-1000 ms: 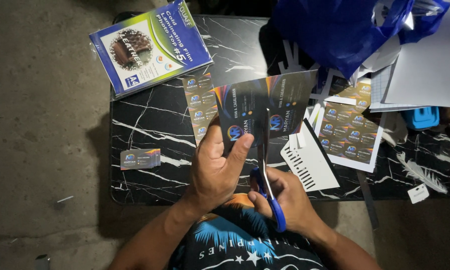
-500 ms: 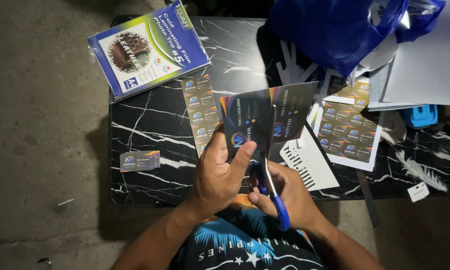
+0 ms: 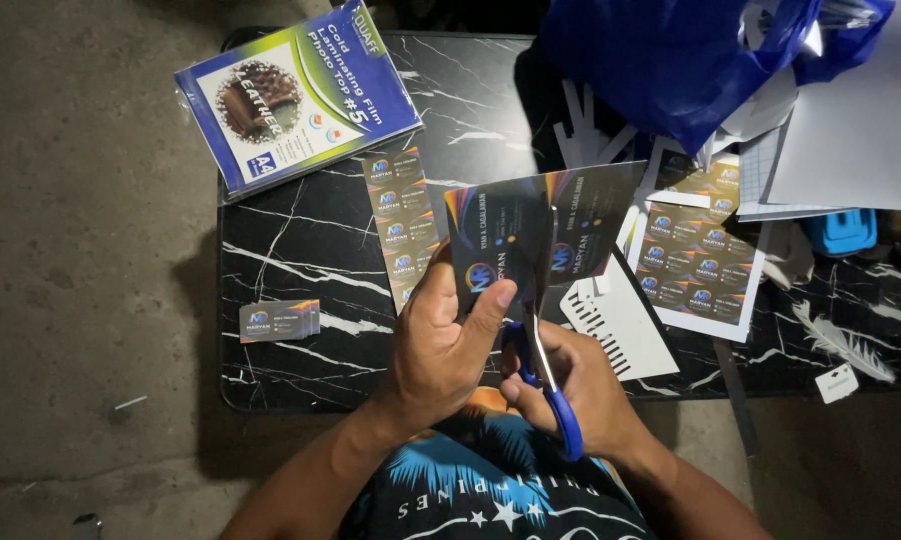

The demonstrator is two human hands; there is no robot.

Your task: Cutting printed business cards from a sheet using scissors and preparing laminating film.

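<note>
Two bare hands work over the black marble-patterned table (image 3: 300, 290), which serves as the landmark for everything else. Above its near edge, the left hand (image 3: 440, 345) is closed on a dark printed card sheet (image 3: 540, 230), thumb pressed on the lower face and fingers behind, holding it up off the table top. Just right of that hand, the right hand (image 3: 580, 385) is clamped around the blue handles of a pair of scissors (image 3: 545, 375), whose blades run up into the bottom edge of the sheet; how far the blades stand apart cannot be told. On the table's left part, a small stack of cut cards (image 3: 278, 320) lies alone, and a strip of uncut cards (image 3: 398, 225) lies flat near the middle, partly under the held sheet. At the table's far left corner, a blue packet of laminating film (image 3: 295, 95) overhangs the edge. Toward the table's right side rests a white-bordered sheet of printed cards (image 3: 695, 265), with white paper offcuts (image 3: 620, 320) beside it, and a blue plastic bag (image 3: 670, 60) at the far edge.
</note>
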